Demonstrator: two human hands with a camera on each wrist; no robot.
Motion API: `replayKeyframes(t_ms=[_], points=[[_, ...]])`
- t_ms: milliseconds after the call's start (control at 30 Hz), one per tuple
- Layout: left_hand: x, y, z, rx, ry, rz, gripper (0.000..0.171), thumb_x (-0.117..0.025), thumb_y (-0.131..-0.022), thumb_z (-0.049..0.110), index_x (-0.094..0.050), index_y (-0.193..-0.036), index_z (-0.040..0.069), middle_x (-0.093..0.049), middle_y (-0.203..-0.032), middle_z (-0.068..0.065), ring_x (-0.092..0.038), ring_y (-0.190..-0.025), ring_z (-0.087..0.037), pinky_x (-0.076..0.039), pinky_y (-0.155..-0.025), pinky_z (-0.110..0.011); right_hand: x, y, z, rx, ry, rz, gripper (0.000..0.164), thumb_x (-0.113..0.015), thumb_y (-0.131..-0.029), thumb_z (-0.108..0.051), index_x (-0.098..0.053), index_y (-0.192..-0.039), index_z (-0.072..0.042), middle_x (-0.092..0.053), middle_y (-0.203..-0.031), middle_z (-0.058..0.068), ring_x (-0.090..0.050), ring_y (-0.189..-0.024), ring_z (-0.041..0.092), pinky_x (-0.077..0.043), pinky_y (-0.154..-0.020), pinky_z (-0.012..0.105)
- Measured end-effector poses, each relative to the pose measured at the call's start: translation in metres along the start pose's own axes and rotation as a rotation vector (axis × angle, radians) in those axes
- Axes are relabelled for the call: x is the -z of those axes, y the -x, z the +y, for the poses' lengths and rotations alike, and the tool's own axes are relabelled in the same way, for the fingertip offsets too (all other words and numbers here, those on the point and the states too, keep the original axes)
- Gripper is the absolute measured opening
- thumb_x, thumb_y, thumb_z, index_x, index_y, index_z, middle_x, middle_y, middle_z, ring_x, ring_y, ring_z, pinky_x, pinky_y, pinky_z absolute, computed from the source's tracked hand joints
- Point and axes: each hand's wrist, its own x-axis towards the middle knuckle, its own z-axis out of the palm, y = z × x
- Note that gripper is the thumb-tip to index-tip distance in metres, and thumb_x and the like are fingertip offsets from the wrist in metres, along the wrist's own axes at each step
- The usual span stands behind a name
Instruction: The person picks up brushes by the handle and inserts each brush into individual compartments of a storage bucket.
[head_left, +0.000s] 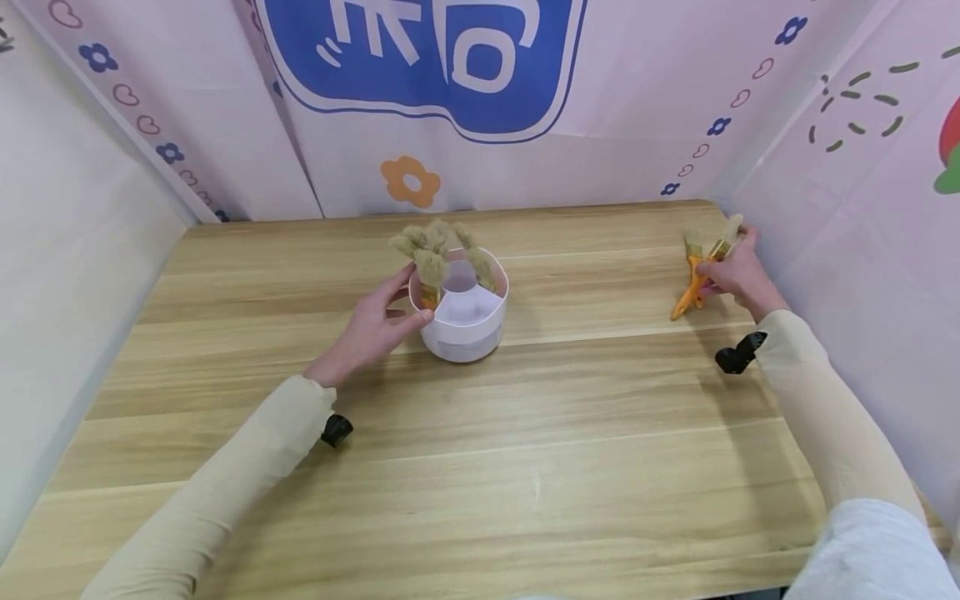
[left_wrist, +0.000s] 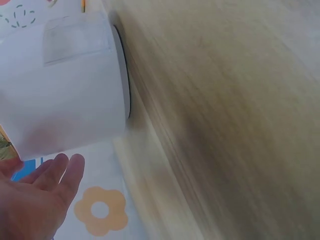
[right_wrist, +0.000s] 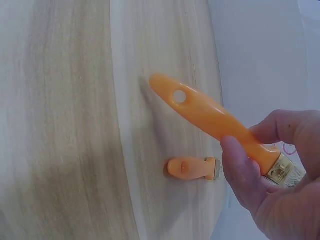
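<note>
A white round divided caddy stands left of the table's middle, with several bristle brushes upright in its side compartments. My left hand is at its left side, the thumb on the rim and the other fingers behind. In the left wrist view, these fingers are extended beside the caddy wall. Far to the right, my right hand pinches a paintbrush with an orange handle between thumb and fingers, bristles upward. A second orange paintbrush is on the table just beyond, apart from the hand.
The wood-grain table meets a printed back wall just behind the caddy. A right side wall stands close to my right hand. Black wrist cameras hang under both sleeves.
</note>
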Motion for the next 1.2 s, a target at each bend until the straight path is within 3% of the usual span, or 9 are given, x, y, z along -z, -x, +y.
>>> replayKeyframes(t_ms=[200,433,600,733,967,1200], points=[[0.002,-0.002,-0.001,-0.009,0.019,-0.023,0.076,-0.060,-0.090,0.032,-0.016,-0.151,0.016,-0.022,-0.156,-0.010,-0.043,-0.131,-0.037,-0.045,-0.102,-0.048,0.001,0.001,-0.004,0.019,0.003,0.030,0.089,-0.055,-0.085,-0.004,0.016,-0.139,-0.007,-0.043,-0.104,0.023,-0.065,-0.054,0.013,-0.060,-0.065,0.033],[0.002,-0.002,-0.001,-0.008,0.021,-0.025,0.077,-0.061,-0.090,0.032,-0.017,-0.151,0.013,-0.022,-0.156,-0.011,-0.042,-0.132,-0.037,-0.047,-0.100,-0.047,-0.004,0.005,-0.012,0.109,-0.014,0.097,0.085,-0.056,-0.086,-0.004,0.010,-0.139,-0.013,-0.052,-0.085,0.005,-0.062,-0.053,0.008,-0.059,-0.060,0.028],[0.001,-0.003,-0.002,-0.008,0.010,-0.021,0.078,-0.060,-0.090,0.033,-0.016,-0.151,0.013,-0.021,-0.156,-0.010,-0.041,-0.132,-0.037,-0.047,-0.100,-0.046,-0.015,0.014,-0.034,0.205,-0.037,0.140,0.088,-0.058,-0.085,-0.003,0.007,-0.140,-0.027,-0.048,-0.097,0.002,-0.060,-0.060,0.003,-0.058,-0.060,0.022],[0.001,-0.003,-0.003,-0.006,0.000,-0.021,0.077,-0.060,-0.090,0.034,-0.016,-0.151,0.015,-0.021,-0.156,-0.010,-0.041,-0.133,-0.037,-0.047,-0.101,-0.046,-0.030,0.024,-0.057,0.284,-0.074,0.101,0.097,-0.060,-0.085,-0.002,0.011,-0.141,-0.037,-0.045,-0.101,0.001,-0.060,-0.067,0.004,-0.059,-0.064,0.025],[0.001,-0.003,-0.004,-0.009,0.003,-0.022,0.077,-0.060,-0.090,0.033,-0.015,-0.151,0.015,-0.021,-0.156,-0.009,-0.040,-0.133,-0.036,-0.047,-0.101,-0.045,-0.059,0.042,-0.095,0.397,-0.085,0.032,0.103,-0.063,-0.083,0.001,0.012,-0.144,-0.036,-0.046,-0.103,0.003,-0.060,-0.071,0.007,-0.058,-0.061,0.024],[0.001,-0.002,-0.003,-0.001,-0.004,-0.027,0.078,-0.059,-0.091,0.036,-0.014,-0.151,0.016,-0.019,-0.157,-0.008,-0.039,-0.134,-0.036,-0.046,-0.101,-0.045,-0.080,0.051,-0.118,0.468,-0.098,0.006,0.100,-0.063,-0.082,0.001,0.007,-0.143,-0.036,-0.049,-0.105,0.005,-0.061,-0.077,0.011,-0.058,-0.060,0.023]])
